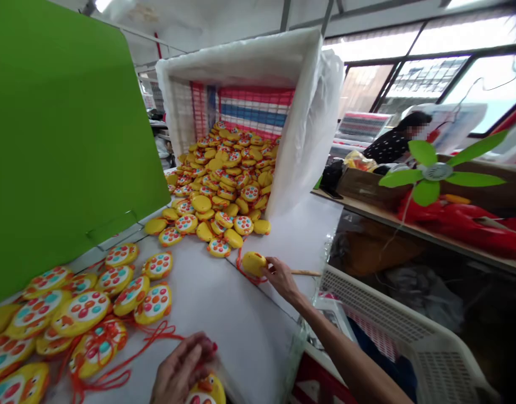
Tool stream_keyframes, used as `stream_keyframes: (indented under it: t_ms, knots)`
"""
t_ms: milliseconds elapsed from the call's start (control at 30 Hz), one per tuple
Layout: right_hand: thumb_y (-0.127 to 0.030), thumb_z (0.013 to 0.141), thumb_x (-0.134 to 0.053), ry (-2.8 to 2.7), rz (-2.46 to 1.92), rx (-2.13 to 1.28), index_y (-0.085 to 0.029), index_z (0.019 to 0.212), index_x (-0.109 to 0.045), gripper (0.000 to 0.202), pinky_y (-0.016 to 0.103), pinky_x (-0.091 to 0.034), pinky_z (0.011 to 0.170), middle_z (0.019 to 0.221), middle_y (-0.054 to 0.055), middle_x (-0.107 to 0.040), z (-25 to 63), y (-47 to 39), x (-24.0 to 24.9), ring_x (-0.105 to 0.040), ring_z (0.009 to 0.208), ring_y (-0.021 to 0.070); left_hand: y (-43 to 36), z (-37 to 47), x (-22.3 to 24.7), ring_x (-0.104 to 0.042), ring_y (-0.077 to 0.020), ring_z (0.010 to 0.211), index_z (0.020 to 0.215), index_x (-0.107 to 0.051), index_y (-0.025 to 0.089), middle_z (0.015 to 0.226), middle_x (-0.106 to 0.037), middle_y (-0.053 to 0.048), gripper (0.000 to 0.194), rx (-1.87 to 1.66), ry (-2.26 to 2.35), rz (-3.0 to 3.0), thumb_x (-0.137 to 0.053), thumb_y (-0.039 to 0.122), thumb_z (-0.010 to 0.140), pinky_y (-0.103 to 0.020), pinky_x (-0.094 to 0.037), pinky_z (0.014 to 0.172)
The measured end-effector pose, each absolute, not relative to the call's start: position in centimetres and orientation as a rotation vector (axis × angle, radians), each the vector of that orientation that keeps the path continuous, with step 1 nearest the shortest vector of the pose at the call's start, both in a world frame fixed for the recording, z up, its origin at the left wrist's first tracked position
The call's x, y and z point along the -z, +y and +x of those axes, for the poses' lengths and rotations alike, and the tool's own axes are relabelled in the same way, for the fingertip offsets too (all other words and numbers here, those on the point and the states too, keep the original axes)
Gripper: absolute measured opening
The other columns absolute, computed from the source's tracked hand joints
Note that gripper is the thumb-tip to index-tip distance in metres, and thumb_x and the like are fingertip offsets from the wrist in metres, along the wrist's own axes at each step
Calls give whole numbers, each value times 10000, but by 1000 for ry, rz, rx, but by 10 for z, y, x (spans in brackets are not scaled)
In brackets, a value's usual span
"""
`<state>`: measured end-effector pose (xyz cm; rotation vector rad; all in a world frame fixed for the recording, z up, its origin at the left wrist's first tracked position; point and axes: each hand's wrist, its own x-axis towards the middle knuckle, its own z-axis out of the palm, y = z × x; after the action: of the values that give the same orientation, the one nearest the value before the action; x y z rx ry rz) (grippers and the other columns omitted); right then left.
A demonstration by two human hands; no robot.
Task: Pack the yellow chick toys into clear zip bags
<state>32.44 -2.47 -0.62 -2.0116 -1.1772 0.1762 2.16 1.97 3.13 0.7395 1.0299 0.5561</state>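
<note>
My right hand [281,279] pinches the edge of a yellow duck-like toy [254,264], plain side up, with an orange-red cord beside it on the white table [236,314]. At the bottom, my left hand [179,367] has its fingers curled together. A small red bit shows at their tips, slightly blurred, and what they hold is hard to make out. Partly under that hand is another yellow toy [213,387], its coloured dots showing. To the left lie several dotted toys [84,310], one of them with a red cord [150,335] wound over it.
A tipped, plastic-wrapped bin [306,112] spills a pile of yellow toys [228,168] onto the table. A green panel [68,140] stands at left. On the right are a cream plastic basket [447,365], a green-bladed fan [437,171] and a person [386,146] farther back.
</note>
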Motion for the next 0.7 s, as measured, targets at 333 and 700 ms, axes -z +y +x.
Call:
stream_keyframes:
  t_ms: [333,700]
  knots:
    - [-236,853,-419,-1267,-1937,-279,-201,1075,-582,278,354,-417,917,1183,100,-562,277,-26,3,-555,1050,219,3,30,-39,-668,-215,791,991,-638,154,859,-714,-81,461,-666,955,686,-773,396,622,-291,-516,638]
    - [-382,630,-716,-1212,-2058,-519,-212,1265,-472,701,352,-414,813,992,74,-569,271,21,7,-568,912,258,1,28,-34,-663,-206,804,956,-638,149,844,-716,-85,478,-646,966,697,-792,418,593,-270,-505,638]
